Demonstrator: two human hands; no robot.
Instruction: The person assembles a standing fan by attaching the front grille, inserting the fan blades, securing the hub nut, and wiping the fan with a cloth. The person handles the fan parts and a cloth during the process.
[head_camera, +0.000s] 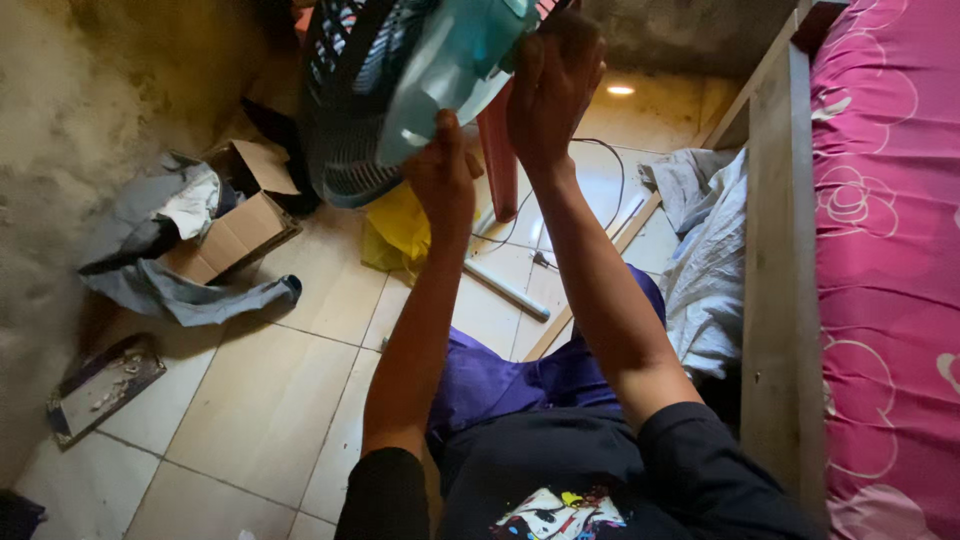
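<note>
Fan (400, 90) raised over the tiled floor (270, 400): black ribbed plastic grille, translucent teal curved blade in front. Left hand (443, 175) clamped on the blade's lower edge, right hand (552, 85) wrapped over the hub end, fingers closed. Outward: crumpled grey cloth on an open cardboard box (235, 230), yellow bag (400, 230), wooden bed frame (780, 260), pink floral mattress (890, 250).

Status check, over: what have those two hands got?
Left hand and right hand both gripping the fan's teal blade. Black fan grille behind it. Nothing between the hands.
</note>
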